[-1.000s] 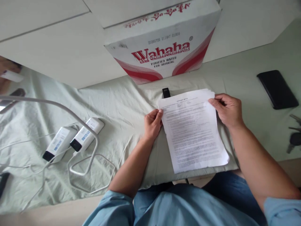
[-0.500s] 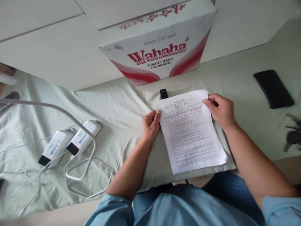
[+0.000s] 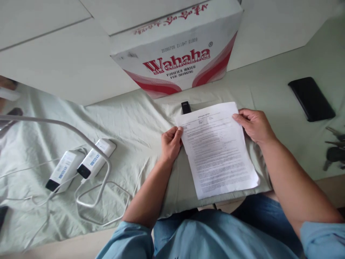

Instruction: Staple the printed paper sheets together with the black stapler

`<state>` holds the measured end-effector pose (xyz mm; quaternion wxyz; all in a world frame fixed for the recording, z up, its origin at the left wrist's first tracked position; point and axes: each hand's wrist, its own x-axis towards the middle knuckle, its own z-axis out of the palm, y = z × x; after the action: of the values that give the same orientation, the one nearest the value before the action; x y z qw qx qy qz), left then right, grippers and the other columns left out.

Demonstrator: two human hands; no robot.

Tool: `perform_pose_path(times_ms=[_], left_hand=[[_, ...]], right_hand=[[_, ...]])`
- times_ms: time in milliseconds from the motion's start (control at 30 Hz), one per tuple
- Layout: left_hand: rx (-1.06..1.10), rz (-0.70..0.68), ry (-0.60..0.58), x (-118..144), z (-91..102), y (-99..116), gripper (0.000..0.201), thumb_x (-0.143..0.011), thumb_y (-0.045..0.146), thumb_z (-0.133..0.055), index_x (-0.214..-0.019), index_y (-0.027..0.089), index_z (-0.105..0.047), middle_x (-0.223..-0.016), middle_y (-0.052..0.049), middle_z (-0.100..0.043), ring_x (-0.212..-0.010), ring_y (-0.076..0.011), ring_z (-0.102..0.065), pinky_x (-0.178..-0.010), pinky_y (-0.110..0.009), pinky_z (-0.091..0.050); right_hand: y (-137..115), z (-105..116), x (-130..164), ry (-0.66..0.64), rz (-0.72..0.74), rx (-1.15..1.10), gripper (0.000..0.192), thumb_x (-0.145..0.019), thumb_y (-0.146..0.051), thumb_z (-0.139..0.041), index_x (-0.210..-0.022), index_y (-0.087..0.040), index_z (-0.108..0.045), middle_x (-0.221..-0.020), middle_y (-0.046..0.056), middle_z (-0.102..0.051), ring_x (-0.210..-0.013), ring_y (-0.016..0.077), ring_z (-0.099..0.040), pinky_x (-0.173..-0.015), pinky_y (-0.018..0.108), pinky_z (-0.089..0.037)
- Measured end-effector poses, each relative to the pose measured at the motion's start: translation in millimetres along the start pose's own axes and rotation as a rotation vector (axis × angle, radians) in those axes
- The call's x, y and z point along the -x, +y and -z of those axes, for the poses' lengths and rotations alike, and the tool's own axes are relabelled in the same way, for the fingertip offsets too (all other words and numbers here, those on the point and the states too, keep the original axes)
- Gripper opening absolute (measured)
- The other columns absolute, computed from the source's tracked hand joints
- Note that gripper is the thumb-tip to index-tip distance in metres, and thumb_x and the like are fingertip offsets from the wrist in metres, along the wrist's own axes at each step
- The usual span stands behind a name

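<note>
On the table (image 3: 283, 61), draped in a wrinkled pale green cloth (image 3: 129, 122), the largest item is a white and red cardboard carton printed "Wahaha" (image 3: 175, 50), standing at the far edge against the wall. In front of it, near the middle of the cloth, lies a thin stack of white printed paper sheets (image 3: 218, 151), tilted slightly, its near corner reaching the table's front edge. The left hand (image 3: 171, 144) pinches the stack's upper left edge between thumb and fingers; the right hand (image 3: 254, 126) grips the upper right corner, thumb on top. The step in hand appears to be squaring or steadying the sheets; a next move would call for both grips to hold evenly so that the sheets do not fan apart. A flat black smartphone (image 3: 311, 99) rests well apart at the right, with a bunch of dark keys (image 3: 334, 151) nearer the edge. At the left lie two white rectangular power banks (image 3: 81, 165) with white cables (image 3: 102, 194). A small black device (image 3: 185, 107) sits just beyond the stack's top edge.
</note>
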<state>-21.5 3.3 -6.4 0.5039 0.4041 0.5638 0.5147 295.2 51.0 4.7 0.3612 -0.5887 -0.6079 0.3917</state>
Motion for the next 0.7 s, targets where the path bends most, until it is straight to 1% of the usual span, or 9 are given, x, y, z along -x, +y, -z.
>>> perform_pose_path(times_ms=[67, 100, 133, 200, 267, 367, 467, 600, 700], left_hand=[[0.019, -0.003, 0.016, 0, -0.8, 1, 0.074, -0.083, 0.081, -0.084, -0.06, 0.023, -0.044, -0.05, 0.007, -0.034, -0.044, -0.0067, -0.026, -0.04, -0.024, -0.023], [0.02, -0.003, 0.027, 0, -0.9, 1, 0.073, -0.083, 0.081, -0.083, -0.06, 0.023, -0.046, -0.05, 0.007, -0.034, -0.043, -0.0068, -0.026, -0.04, -0.024, -0.022], [0.007, -0.007, 0.037, 0, -0.8, 1, 0.07, -0.084, 0.081, -0.082, -0.061, 0.022, -0.051, -0.05, 0.007, -0.037, -0.044, -0.007, -0.027, -0.041, -0.024, -0.023], [-0.055, -0.021, 0.045, -1, -0.1, 1, 0.062, -0.086, 0.077, -0.083, -0.068, 0.02, -0.066, -0.054, 0.003, -0.05, -0.046, -0.0079, -0.035, -0.044, -0.024, -0.027], [-0.133, -0.034, 0.039, -1, 1.3, 2, 0.054, -0.087, 0.071, -0.085, -0.078, 0.018, -0.077, -0.061, 0.0, -0.061, -0.051, -0.009, -0.042, -0.047, -0.024, -0.029], [-0.223, -0.037, -0.01, -1, 4.1, 5, 0.05, -0.093, 0.066, -0.079, -0.082, 0.017, -0.082, -0.061, 0.0, -0.06, -0.052, -0.01, -0.041, -0.049, -0.026, -0.028], [-0.3, -0.048, -0.046, -1, 6.1, 7, 0.039, -0.093, 0.056, -0.079, -0.084, 0.018, -0.082, -0.06, 0.002, -0.059, -0.053, -0.0103, -0.041, -0.051, -0.026, -0.028], [-0.375, -0.057, 0.03, -3, 4.7, 7, 0.018, -0.086, 0.037, -0.08, -0.094, 0.022, -0.073, -0.056, 0.007, -0.057, -0.051, -0.0105, -0.042, -0.053, -0.024, -0.03], [-0.405, -0.058, 0.073, -4, 2.2, 7, 0.019, -0.087, 0.031, -0.077, -0.1, 0.025, -0.065, -0.053, 0.011, -0.054, -0.049, -0.0113, -0.041, -0.054, -0.024, -0.031]], right_hand=[[-3, 4, 1, -0.046, -0.042, -0.035, 0.044, -0.091, -0.065, -0.083, -0.076, -0.026, -0.072, -0.066, -0.001, -0.065, -0.064, 0.0189, -0.059, -0.058, 0.032, -0.047], [-4, 6, 1, -0.081, -0.07, -0.063, 0.045, -0.089, -0.066, -0.085, -0.074, -0.026, -0.071, -0.064, -0.001, -0.064, -0.062, 0.018, -0.057, -0.056, 0.032, -0.045], [-5, 8, 2, -0.123, -0.097, -0.089, 0.046, -0.087, -0.066, -0.086, -0.073, -0.025, -0.071, -0.064, -0.001, -0.064, -0.06, 0.0173, -0.056, -0.054, 0.031, -0.044], [-8, 10, 2, -0.2, -0.147, -0.142, 0.046, -0.083, -0.066, -0.09, -0.073, -0.025, -0.074, -0.067, 0.0, -0.069, -0.059, 0.0172, -0.058, -0.053, 0.031, -0.045], [-9, 11, 1, -0.238, -0.182, -0.183, 0.045, -0.078, -0.066, -0.093, -0.074, -0.024, -0.077, -0.07, 0.002, -0.074, -0.059, 0.0179, -0.061, -0.054, 0.031, -0.048], [-10, 12, 0, -0.249, -0.213, -0.195, 0.047, -0.074, -0.066, -0.095, -0.072, -0.023, -0.077, -0.068, 0.002, -0.074, -0.057, 0.0172, -0.06, -0.051, 0.03, -0.047], [-11, 13, -1, -0.261, -0.227, -0.155, 0.051, -0.073, -0.069, -0.094, -0.069, -0.023, -0.074, -0.061, 0.0, -0.067, -0.054, 0.0149, -0.055, -0.049, 0.029, -0.043], [-13, 13, -1, -0.269, -0.225, -0.111, 0.056, -0.073, -0.073, -0.093, -0.065, -0.022, -0.072, -0.058, -0.001, -0.06, -0.051, 0.0129, -0.049, -0.047, 0.028, -0.039], [-12, 12, -1, -0.259, -0.253, -0.121, 0.056, -0.07, -0.074, -0.095, -0.065, -0.023, -0.071, -0.057, -0.001, -0.062, -0.05, 0.0134, -0.05, -0.046, 0.029, -0.04]])
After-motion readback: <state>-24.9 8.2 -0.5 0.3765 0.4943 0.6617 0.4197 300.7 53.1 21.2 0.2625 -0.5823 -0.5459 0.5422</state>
